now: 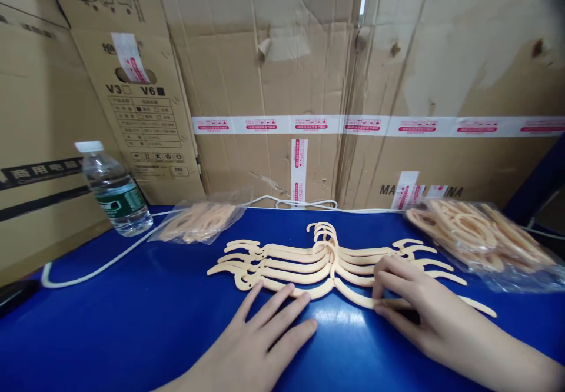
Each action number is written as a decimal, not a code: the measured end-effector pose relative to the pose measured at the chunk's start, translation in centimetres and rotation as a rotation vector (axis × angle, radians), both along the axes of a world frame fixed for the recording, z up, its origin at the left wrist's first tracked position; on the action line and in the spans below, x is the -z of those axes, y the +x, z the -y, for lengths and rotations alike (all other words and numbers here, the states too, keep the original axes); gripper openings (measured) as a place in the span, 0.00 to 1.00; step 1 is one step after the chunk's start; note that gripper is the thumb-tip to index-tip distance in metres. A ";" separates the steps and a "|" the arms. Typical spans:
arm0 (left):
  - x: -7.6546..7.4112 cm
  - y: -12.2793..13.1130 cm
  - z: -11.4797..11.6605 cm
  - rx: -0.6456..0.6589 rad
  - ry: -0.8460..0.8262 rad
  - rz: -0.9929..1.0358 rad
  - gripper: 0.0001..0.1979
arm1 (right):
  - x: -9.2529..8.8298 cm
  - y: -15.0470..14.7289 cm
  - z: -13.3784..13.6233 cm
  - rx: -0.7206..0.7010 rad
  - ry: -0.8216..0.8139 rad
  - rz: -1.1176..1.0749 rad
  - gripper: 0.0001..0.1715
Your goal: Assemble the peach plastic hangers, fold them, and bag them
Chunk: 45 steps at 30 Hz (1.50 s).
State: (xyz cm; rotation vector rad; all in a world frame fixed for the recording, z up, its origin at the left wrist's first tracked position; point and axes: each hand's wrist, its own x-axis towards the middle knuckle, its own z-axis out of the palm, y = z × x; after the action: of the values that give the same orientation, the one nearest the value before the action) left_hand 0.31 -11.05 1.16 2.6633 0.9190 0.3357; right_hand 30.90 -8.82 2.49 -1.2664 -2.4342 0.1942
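Note:
Several cream-coloured clothes hangers (300, 275) lie overlapped in a row on the blue table, their hooks lined up at the middle and pointing away from me. My left hand (265, 336) rests with fingers spread, its fingertips touching the left arm of the nearest hanger. On that hanger's right arm, my right hand (412, 298) is closed, thumb in front and fingers behind. Part of the right side of the row is hidden behind my right hand.
A clear bag of hangers (481, 233) lies at the right, another plastic bag (200, 221) at the back left. Beside it stands a water bottle (117, 189). A white cable (101, 268) runs along the back. Cardboard boxes (265, 80) wall off the far side.

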 end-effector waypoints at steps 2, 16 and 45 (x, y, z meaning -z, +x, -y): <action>-1.1 0.0 -0.1 -0.003 -0.027 -0.060 0.30 | 0.2 0.0 -0.1 0.010 0.038 0.018 0.10; -1.1 1.0 -1.0 -0.058 0.042 0.004 0.34 | 3.2 -0.6 -2.7 0.118 0.066 0.230 0.39; -0.5 1.3 -3.0 -0.138 0.212 -0.062 0.23 | 1.5 -0.1 -3.8 0.159 0.205 0.097 0.27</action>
State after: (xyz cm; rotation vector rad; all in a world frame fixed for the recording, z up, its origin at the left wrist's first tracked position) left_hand 1.58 -8.05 1.63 2.8214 1.1492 0.4040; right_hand 30.79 -4.98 1.00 -1.3952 -2.3475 -0.1598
